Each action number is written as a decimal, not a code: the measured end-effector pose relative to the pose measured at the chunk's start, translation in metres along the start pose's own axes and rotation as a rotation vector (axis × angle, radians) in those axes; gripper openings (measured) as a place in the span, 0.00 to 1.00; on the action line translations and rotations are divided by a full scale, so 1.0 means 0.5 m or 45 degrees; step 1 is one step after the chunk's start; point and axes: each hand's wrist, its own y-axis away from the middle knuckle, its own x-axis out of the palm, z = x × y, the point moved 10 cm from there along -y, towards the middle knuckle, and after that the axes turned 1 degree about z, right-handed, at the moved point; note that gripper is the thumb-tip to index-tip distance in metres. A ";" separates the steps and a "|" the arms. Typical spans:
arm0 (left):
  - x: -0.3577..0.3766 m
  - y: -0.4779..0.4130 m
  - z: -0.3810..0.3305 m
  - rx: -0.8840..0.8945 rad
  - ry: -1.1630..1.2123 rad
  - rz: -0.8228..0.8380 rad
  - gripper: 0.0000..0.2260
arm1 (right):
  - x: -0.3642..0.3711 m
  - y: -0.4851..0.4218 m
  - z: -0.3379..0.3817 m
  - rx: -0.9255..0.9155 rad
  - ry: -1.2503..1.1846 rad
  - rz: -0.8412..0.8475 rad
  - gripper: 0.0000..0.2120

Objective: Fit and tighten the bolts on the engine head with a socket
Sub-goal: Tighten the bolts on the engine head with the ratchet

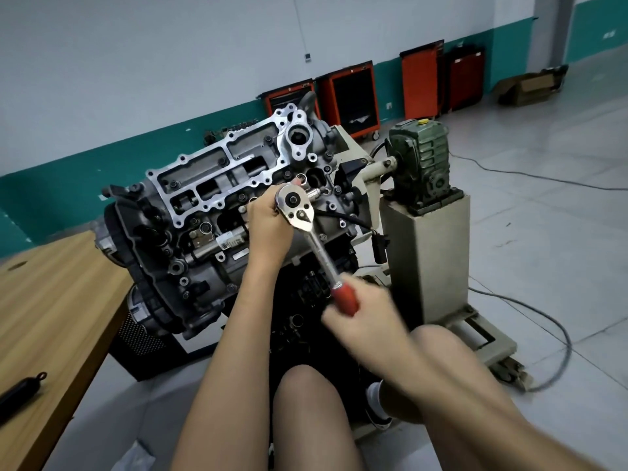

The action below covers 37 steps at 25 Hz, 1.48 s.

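Observation:
The engine head (217,171) is mounted tilted on a stand, its silver cover frame facing me. A chrome ratchet wrench (299,209) with a red handle sits with its head against the engine's right side. The socket under it is hidden. My left hand (266,220) curls around the ratchet head from the left. My right hand (360,311), blurred by motion, grips the red handle lower down. Several dark bolts show along the cover frame.
A wooden table (61,300) stands at the left with a black tool (20,389) on it. The engine stand's green gearbox (419,158) and beige column (428,260) are at the right. Cables trail over the floor. Red tool cabinets (353,96) line the far wall.

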 end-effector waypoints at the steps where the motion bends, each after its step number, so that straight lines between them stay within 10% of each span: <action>1: -0.003 0.002 -0.002 0.003 0.003 -0.020 0.20 | 0.049 0.016 -0.004 0.070 -0.197 -0.022 0.13; 5: -0.005 0.001 -0.004 0.015 -0.021 0.035 0.14 | 0.103 0.023 -0.005 0.157 -0.348 0.031 0.09; 13: 0.001 -0.001 -0.016 -0.005 -0.012 0.077 0.22 | -0.172 -0.177 0.075 -0.363 0.939 0.365 0.17; 23: -0.010 0.007 -0.015 -0.041 -0.004 -0.007 0.27 | 0.089 0.015 -0.012 0.055 -0.269 -0.026 0.08; 32: 0.006 -0.007 -0.016 0.011 0.017 0.096 0.24 | -0.175 -0.178 0.079 -0.443 0.945 0.380 0.16; 37: 0.004 -0.001 -0.007 0.024 0.025 0.036 0.24 | -0.113 -0.089 0.017 -0.264 0.576 0.190 0.15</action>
